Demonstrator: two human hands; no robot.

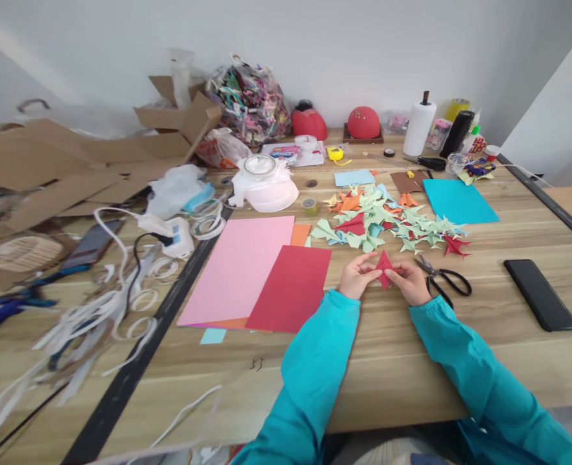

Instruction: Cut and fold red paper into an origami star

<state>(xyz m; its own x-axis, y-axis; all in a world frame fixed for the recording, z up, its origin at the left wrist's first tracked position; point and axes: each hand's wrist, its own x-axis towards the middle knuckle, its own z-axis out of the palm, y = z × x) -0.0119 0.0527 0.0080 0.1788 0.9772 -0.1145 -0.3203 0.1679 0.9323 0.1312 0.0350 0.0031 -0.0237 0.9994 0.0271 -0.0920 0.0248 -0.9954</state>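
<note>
Between my two hands is a small red piece of folded paper (384,268), diamond-shaped and pointed at top and bottom. My left hand (356,276) pinches its left side, and my right hand (410,281) pinches the right side. Just beyond my fingers lies a heap of folded paper cranes (370,216), mostly pale green with some orange, blue and red. A pair of black-handled scissors (448,279) rests beside my right hand. Left of my left hand, a red sheet (293,287) overlaps a pink sheet (240,261).
A black phone (540,294) lies at the right. A turquoise sheet (460,201) is behind the heap. White cables and a power strip (179,239) clutter the left, near cardboard boxes (92,155). A paper roll (419,129) stands at the back.
</note>
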